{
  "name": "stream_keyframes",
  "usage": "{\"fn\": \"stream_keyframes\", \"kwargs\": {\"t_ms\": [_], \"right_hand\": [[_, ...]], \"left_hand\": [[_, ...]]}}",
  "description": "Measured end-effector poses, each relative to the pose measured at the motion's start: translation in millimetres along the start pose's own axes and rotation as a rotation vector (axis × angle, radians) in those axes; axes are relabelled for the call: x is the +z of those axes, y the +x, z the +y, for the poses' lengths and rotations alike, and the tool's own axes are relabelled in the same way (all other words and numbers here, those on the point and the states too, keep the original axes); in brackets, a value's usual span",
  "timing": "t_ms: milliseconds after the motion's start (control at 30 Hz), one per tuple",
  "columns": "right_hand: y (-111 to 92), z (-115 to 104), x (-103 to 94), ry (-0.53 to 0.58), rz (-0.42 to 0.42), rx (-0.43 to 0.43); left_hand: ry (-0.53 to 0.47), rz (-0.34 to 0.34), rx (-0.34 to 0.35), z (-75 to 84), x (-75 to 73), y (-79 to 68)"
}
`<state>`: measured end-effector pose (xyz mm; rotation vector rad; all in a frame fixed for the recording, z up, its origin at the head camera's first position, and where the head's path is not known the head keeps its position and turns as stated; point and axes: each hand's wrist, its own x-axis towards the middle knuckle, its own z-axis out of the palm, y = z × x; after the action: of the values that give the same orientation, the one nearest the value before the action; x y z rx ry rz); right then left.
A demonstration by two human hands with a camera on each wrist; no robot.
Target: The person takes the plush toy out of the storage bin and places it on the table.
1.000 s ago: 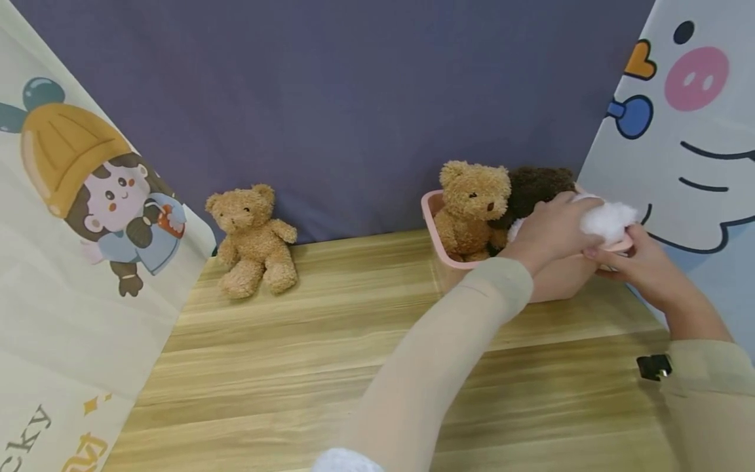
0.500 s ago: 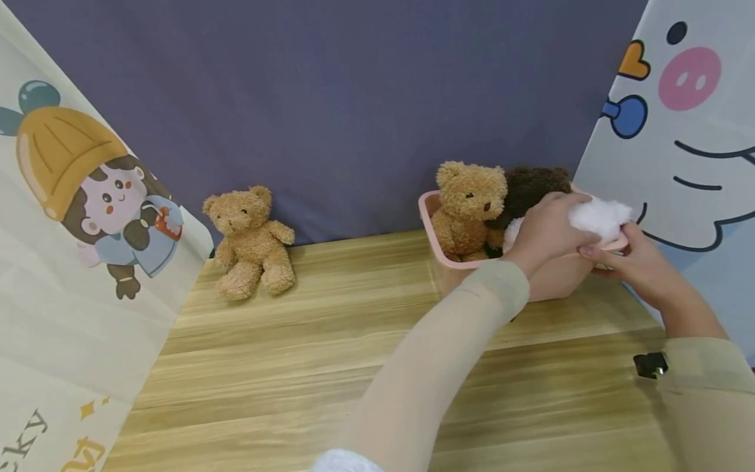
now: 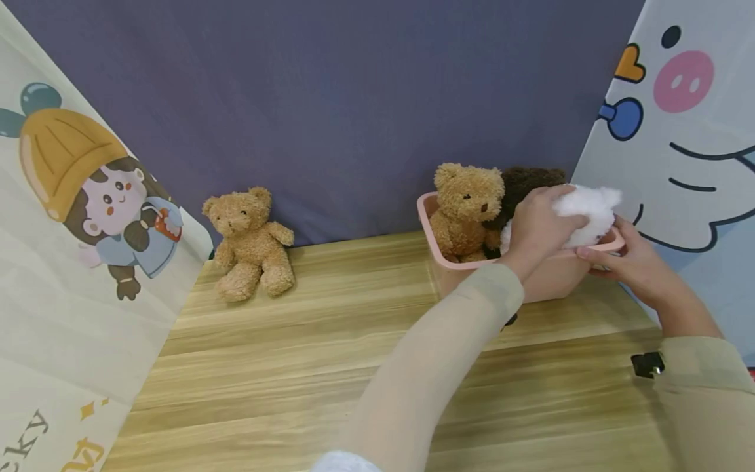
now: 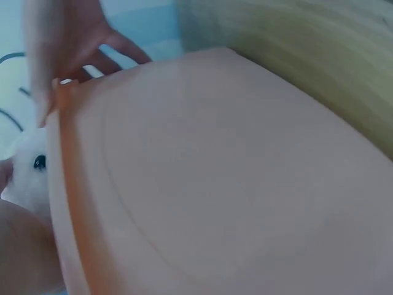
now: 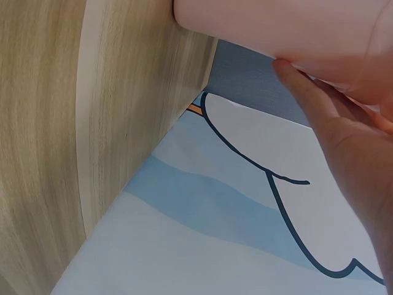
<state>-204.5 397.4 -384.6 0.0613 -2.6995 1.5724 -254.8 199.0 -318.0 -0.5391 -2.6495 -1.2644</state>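
Note:
My left hand [image 3: 542, 226] grips a white plush toy [image 3: 590, 206] at the right end of a pink plastic bin [image 3: 451, 282]. In the left wrist view, the white plush [image 4: 27, 175] shows a black eye beside the bin's rim. My right hand [image 3: 639, 269] holds the bin's right end, thumb at the rim and fingers against the outer wall. Inside the bin, a light-brown teddy bear [image 3: 472, 200] sits upright at the left, with a dark-brown plush toy [image 3: 533, 180] beside it, partly hidden by my left hand.
Another light-brown teddy bear [image 3: 250, 242] sits at the table's back left, against the purple-grey cloth [image 3: 330, 118]. Printed panels stand on both sides, a girl in a yellow hat [image 3: 112, 183] on the left one. The bin stands on the wood-grain table [image 3: 283, 367].
The white plush has moved left with my left hand, in from the bin's right end, and more of the rim there shows. My right hand keeps its hold on the bin.

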Motion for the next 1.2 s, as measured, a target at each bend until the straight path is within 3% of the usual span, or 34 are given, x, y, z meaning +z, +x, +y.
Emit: {"fn": "stream_keyframes", "kwargs": {"t_ms": [167, 333, 633, 1067, 1200], "right_hand": [[1.3, 2.0, -1.7, 0.013, 0.0, -0.005], [0.7, 4.9, -3.7, 0.003, 0.0, -0.008], [3.9, 5.0, -2.0, -0.003, -0.02, 0.013], [4.2, 3.7, -1.1, -0.031, -0.036, 0.063], [4.1, 1.9, -0.7, -0.055, -0.035, 0.079]], "left_hand": [[-0.196, 0.061, -0.045, 2.4, -10.9, 0.4], [-0.301, 0.088, -0.057, 5.1, -22.5, 1.1], [-0.487, 0.045, -0.08, 0.4, -43.0, 2.3], [-0.613, 0.004, 0.002, 8.7, -96.3, 8.4], [-0.747, 0.031, 0.02, 8.1, -110.4, 10.3]]}}
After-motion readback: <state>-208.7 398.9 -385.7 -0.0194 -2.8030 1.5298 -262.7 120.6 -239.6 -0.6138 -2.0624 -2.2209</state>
